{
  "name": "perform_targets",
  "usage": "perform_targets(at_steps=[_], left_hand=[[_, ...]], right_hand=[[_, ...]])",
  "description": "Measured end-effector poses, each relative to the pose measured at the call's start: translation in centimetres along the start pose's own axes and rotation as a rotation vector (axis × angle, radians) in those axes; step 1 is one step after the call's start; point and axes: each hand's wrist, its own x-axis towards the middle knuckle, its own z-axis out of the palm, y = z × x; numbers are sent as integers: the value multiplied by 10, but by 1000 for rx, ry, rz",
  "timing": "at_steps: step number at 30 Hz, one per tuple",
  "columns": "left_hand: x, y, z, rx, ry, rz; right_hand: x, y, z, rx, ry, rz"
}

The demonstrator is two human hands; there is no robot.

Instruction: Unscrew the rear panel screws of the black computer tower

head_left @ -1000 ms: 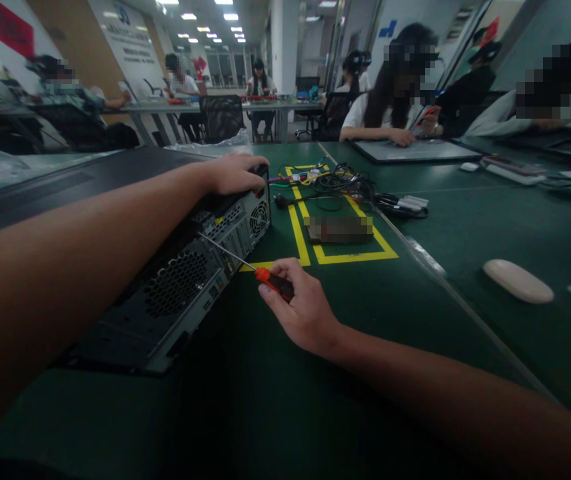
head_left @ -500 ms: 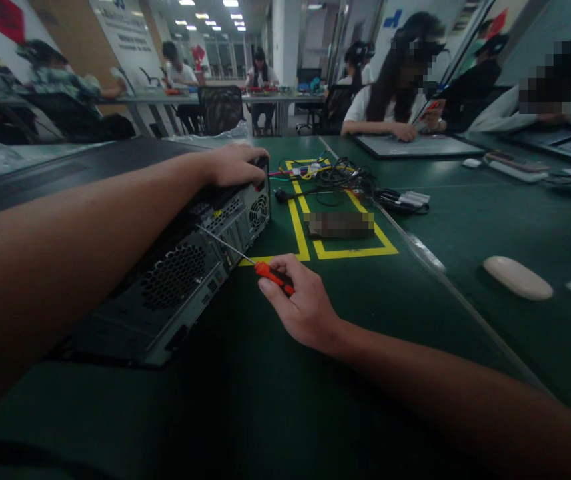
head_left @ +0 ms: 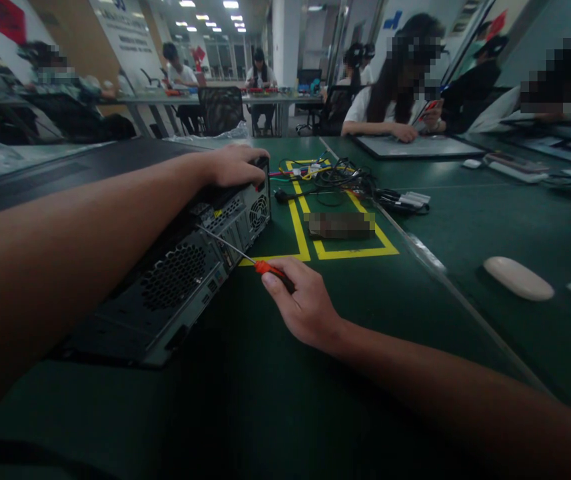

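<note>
A black desktop computer case lies on its side on the green table, its rear panel with vents and a fan grille facing me. My left hand rests on the case's top far corner, fingers curled over the edge. My right hand grips an orange-handled screwdriver. Its thin shaft runs up and left, with the tip against the rear panel near the expansion slots.
Yellow tape marks rectangles on the table beyond the case, with a tangle of cables and a dark flat part. A white mouse lies at the right. Other people sit at the tables behind and to the right.
My right hand has rolled slightly on the screwdriver handle, fingers shifting over it. The view dropped a little. The case and my left hand stay where they were.
</note>
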Motion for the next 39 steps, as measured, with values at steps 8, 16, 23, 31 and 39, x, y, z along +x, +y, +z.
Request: perform_targets(at_steps=[8, 16, 23, 31, 39], left_hand=[[2, 0, 1, 45, 17, -6], [1, -1, 1, 48, 17, -2], [2, -2, 2, 39, 21, 9], [1, 0, 2, 66, 12, -10], [-2, 5, -1, 85, 0, -27]], right_hand=[[-3, -1, 1, 14, -2, 100], [-1, 1, 2, 9, 2, 75], [-2, 1, 1, -11, 1, 88], [-2, 0, 1, -20, -3, 78], [-2, -2, 1, -6, -6, 94]])
